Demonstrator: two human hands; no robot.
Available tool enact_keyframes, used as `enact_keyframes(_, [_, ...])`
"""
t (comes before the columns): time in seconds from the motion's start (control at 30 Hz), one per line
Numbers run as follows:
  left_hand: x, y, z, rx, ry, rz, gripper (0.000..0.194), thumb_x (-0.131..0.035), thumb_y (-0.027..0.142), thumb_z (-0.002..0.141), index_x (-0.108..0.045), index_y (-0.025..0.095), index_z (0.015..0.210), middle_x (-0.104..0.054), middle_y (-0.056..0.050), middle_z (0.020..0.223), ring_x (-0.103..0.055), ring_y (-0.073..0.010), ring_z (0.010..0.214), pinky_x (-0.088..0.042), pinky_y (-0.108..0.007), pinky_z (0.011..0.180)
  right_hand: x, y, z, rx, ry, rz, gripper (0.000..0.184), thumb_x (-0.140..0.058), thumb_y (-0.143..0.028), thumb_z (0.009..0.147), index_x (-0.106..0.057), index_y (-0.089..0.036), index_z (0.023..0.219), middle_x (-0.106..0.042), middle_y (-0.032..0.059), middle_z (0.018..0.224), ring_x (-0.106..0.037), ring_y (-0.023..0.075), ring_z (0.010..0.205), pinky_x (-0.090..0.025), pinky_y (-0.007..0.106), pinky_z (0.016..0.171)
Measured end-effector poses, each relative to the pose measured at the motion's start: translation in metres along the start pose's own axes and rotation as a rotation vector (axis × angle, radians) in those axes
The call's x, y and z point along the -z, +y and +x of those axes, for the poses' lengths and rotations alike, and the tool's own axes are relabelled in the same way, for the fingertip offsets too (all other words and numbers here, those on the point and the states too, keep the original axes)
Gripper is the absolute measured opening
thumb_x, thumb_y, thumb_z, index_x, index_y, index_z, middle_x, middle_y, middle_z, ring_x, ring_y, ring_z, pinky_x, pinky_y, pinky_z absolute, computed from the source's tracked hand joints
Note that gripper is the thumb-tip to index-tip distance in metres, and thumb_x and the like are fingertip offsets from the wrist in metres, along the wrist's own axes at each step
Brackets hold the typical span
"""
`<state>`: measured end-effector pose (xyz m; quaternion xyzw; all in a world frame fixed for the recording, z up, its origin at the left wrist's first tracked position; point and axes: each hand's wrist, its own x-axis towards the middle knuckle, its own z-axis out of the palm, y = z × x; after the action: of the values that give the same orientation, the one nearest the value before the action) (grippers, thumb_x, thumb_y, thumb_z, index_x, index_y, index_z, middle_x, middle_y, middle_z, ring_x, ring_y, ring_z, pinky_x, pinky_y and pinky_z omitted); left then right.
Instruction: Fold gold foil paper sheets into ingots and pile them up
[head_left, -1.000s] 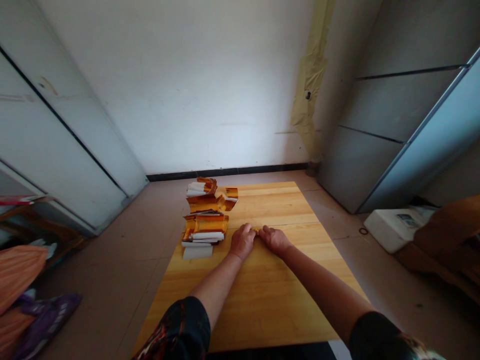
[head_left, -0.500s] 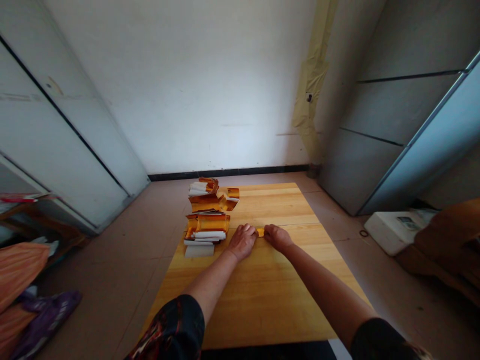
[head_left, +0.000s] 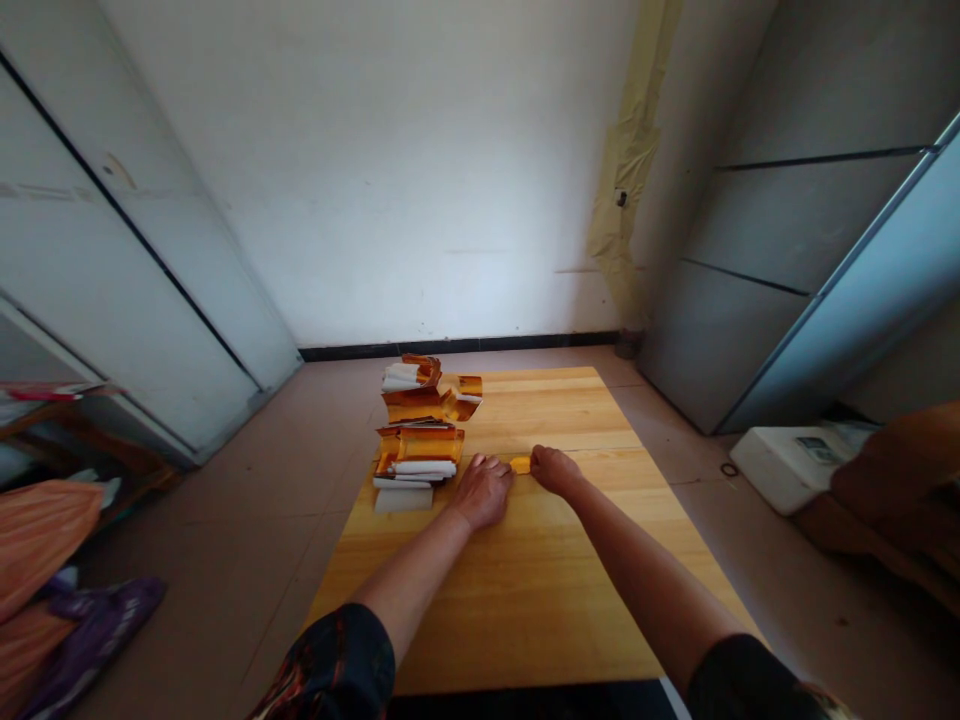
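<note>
- Left grip (head_left: 484, 491): palm down on the surface, fingers curled and reaching rightward, their tips at the left end of a small gold strip (head_left: 520, 464); whether they pinch it, the view does not settle.
- Right grip (head_left: 555, 472): palm down too, fingers drawn together and pointing left, their tips against the strip's right end. The two grips are closed toward each other rather than spread, with only the strip between them.
- Strip: lies flat on the surface, between the grips, its middle left showing and its ends partly hidden by the fingers.
- Piles: just left of the left grip stand two stacks of folded gold-and-white foil paper, one behind the other. The near stack (head_left: 418, 457) sits on a white paper block (head_left: 403, 501); the far stack (head_left: 424, 392) has loose gold pieces leaning off its right side.
- Surface (head_left: 540, 590): a pale yellow wooden board with plank seams, carrying the piles and the strip, set on a tiled floor (head_left: 225, 560).
- Arms: dark patterned sleeves (head_left: 330, 660) end above the elbows, and both bare forearms reach forward over the board.
- Around: a white box (head_left: 787, 468) on the right; an orange cloth (head_left: 37, 540) and a purple bag (head_left: 94, 630) on the left; tall grey cabinets (head_left: 810, 230) on the right.
</note>
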<state>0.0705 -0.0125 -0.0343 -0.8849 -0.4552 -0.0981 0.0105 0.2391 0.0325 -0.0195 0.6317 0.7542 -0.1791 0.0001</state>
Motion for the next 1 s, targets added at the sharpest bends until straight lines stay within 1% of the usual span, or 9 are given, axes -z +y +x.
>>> enact_keyframes(0.07, [0.000,0.001,-0.002,0.022,0.008,0.000,0.030,-0.050,0.011,0.077,-0.061,0.020,0.103,-0.065,-0.006,0.099,-0.054,-0.0229,0.096,-0.035,-0.039,0.085,-0.001,-0.003,-0.001,-0.019,0.003,0.004,0.019,-0.048,-0.028,0.084,-0.059,-0.020,0.099,-0.066,0.0097,0.102,-0.061,0.0193,0.093,-0.040,0.026,0.069])
enact_keyframes(0.17, [-0.001,0.004,-0.004,0.059,0.009,-0.006,0.035,-0.050,0.011,0.076,-0.060,0.022,0.108,-0.065,-0.006,0.106,-0.053,-0.0227,0.099,-0.034,-0.040,0.086,-0.003,-0.010,-0.002,-0.077,0.025,-0.002,0.029,-0.055,-0.041,0.081,-0.057,-0.019,0.101,-0.064,0.0109,0.106,-0.061,0.0217,0.097,-0.043,0.028,0.072])
enact_keyframes(0.27, [-0.001,0.007,-0.005,0.093,0.004,-0.018,0.038,-0.050,0.012,0.076,-0.058,0.023,0.111,-0.063,-0.006,0.112,-0.052,-0.0224,0.101,-0.033,-0.041,0.086,-0.006,-0.016,-0.003,-0.136,0.049,-0.017,0.037,-0.058,-0.045,0.080,-0.056,-0.018,0.105,-0.063,0.0123,0.108,-0.061,0.0228,0.099,-0.044,0.029,0.074])
enact_keyframes(0.37, [-0.002,0.009,-0.007,0.131,0.022,-0.024,0.037,-0.049,0.011,0.076,-0.059,0.024,0.110,-0.063,-0.004,0.115,-0.051,-0.0224,0.101,-0.032,-0.041,0.085,-0.006,-0.019,-0.002,-0.160,0.043,-0.005,0.037,-0.061,-0.042,0.078,-0.056,-0.018,0.106,-0.063,0.0125,0.109,-0.061,0.0225,0.100,-0.045,0.030,0.076])
enact_keyframes(0.57, [-0.007,0.011,-0.008,0.164,0.062,-0.026,0.033,-0.047,0.013,0.080,-0.060,0.025,0.108,-0.063,-0.002,0.117,-0.050,-0.0221,0.099,-0.031,-0.041,0.082,0.002,-0.013,0.004,-0.208,-0.023,0.121,0.027,-0.068,-0.031,0.071,-0.061,-0.020,0.095,-0.066,0.0083,0.104,-0.061,0.0210,0.098,-0.045,0.027,0.073])
enact_keyframes(0.73, [-0.008,0.011,-0.009,0.178,0.068,-0.024,0.032,-0.048,0.013,0.079,-0.060,0.025,0.107,-0.061,-0.002,0.120,-0.049,-0.0219,0.099,-0.031,-0.040,0.081,-0.001,-0.002,0.011,-0.165,-0.007,0.163,0.021,-0.067,-0.022,0.068,-0.064,-0.020,0.088,-0.067,0.0064,0.100,-0.062,0.0187,0.092,-0.042,0.023,0.068])
enact_keyframes(1.0, [-0.010,0.011,-0.011,0.189,0.065,-0.024,0.034,-0.049,0.014,0.080,-0.060,0.025,0.111,-0.060,-0.003,0.121,-0.049,-0.0219,0.100,-0.032,-0.040,0.082,-0.006,0.013,0.019,-0.124,0.015,0.182,0.013,-0.066,-0.014,0.065,-0.067,-0.019,0.077,-0.070,0.0048,0.088,-0.062,0.0154,0.081,-0.038,0.019,0.060])
